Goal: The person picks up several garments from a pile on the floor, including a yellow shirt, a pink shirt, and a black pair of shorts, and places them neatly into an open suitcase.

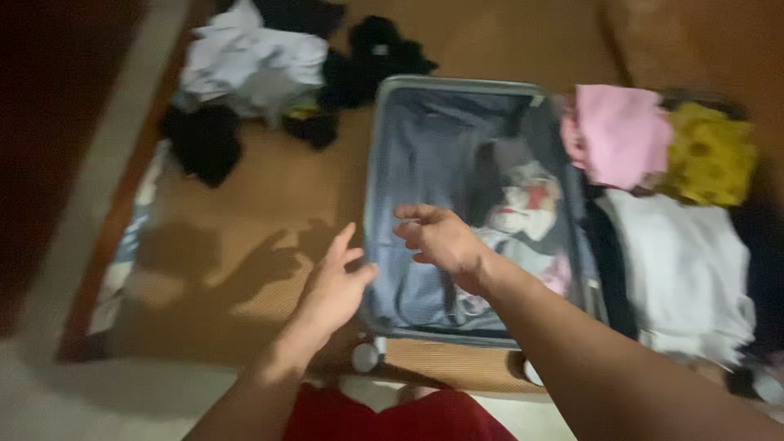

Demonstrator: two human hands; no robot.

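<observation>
An open grey-blue suitcase (384, 204) lies on a brown mat, its lined left half mostly bare. My left hand (335, 282) hovers with fingers apart at the suitcase's left rim, holding nothing. My right hand (441, 239) is over the inside of the case, fingers loosely spread and empty. A white and red folded cloth (527, 204) lies in the case just right of my right hand. The other half holds stacked clothes: a pink piece (625, 135), a yellow piece (710, 155) and a white piece (682, 269).
A heap of white clothes (253, 61) and dark clothes (204, 143) lies on the mat (269, 196) at the upper left. More black garments (376, 49) sit behind the case. Pale floor (49, 392) borders the mat at left. Suitcase wheels (365, 357) point toward me.
</observation>
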